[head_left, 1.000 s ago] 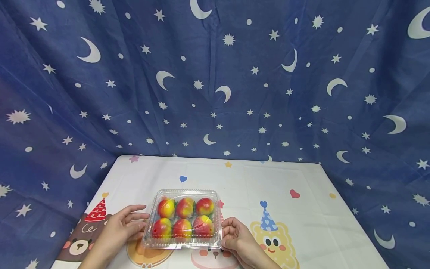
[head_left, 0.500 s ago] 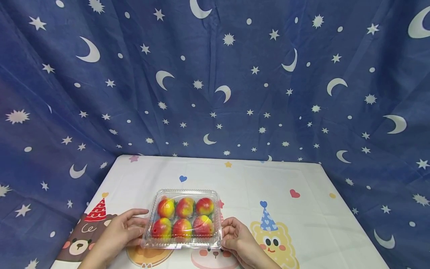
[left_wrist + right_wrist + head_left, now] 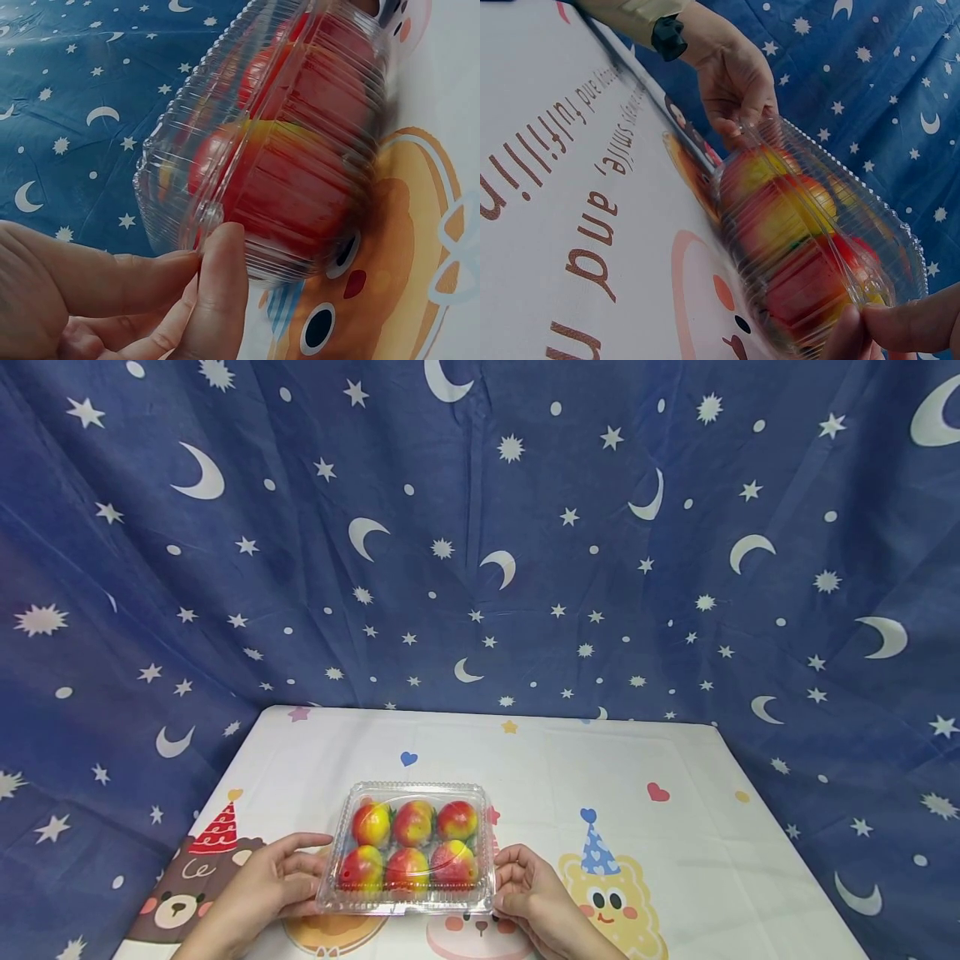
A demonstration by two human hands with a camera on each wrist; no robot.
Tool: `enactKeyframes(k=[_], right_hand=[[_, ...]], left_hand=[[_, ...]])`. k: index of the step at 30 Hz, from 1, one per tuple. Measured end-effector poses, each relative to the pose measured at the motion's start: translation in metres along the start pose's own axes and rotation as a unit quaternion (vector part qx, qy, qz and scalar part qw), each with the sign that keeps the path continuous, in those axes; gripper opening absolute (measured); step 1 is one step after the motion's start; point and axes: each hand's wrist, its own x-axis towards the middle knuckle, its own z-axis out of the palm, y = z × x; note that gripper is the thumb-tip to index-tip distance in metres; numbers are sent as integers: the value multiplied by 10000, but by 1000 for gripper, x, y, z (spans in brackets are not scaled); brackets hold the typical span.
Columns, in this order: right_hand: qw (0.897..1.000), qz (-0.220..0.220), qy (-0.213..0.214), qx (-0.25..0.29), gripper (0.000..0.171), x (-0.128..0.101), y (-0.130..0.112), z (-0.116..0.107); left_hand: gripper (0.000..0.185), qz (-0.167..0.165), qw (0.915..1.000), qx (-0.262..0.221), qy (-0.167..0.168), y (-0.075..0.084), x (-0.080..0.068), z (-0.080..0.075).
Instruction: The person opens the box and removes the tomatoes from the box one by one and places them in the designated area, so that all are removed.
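A clear plastic clamshell box (image 3: 405, 908) stands on the table with its lid down. Two rows of round red-and-yellow fruits (image 3: 408, 867) show through it; their exact kind is hard to tell. My left hand (image 3: 272, 883) is at the box's left side; in the left wrist view its thumb and finger (image 3: 221, 292) pinch the rim near a front corner. On the opposite side, my right hand (image 3: 531, 893) pinches the rim near the front right corner, as the right wrist view shows at the thumb (image 3: 911, 322). The box's underside is hidden.
A white cloth (image 3: 600, 768) printed with cartoon faces, hearts and lettering covers the table. Behind and beside it hangs a blue curtain (image 3: 525, 610) with moons and stars. The table's back edge (image 3: 480, 715) lies beyond the box.
My left hand has shifted slightly down towards the box's front left corner, and its fingers have closed on the rim there. The right hand and the box stay nearly in place.
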Motion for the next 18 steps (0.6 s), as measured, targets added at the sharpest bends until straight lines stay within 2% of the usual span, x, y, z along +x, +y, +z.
enactKeyframes(k=[10, 18], right_hand=[[10000, 12, 3, 4, 53, 0, 0, -1], [10000, 4, 40, -39, 52, 1, 2, -1]], left_hand=[[83, -49, 9996, -177, -208, -3, -2, -1], [84, 88, 9995, -176, -240, -1, -3, 0]])
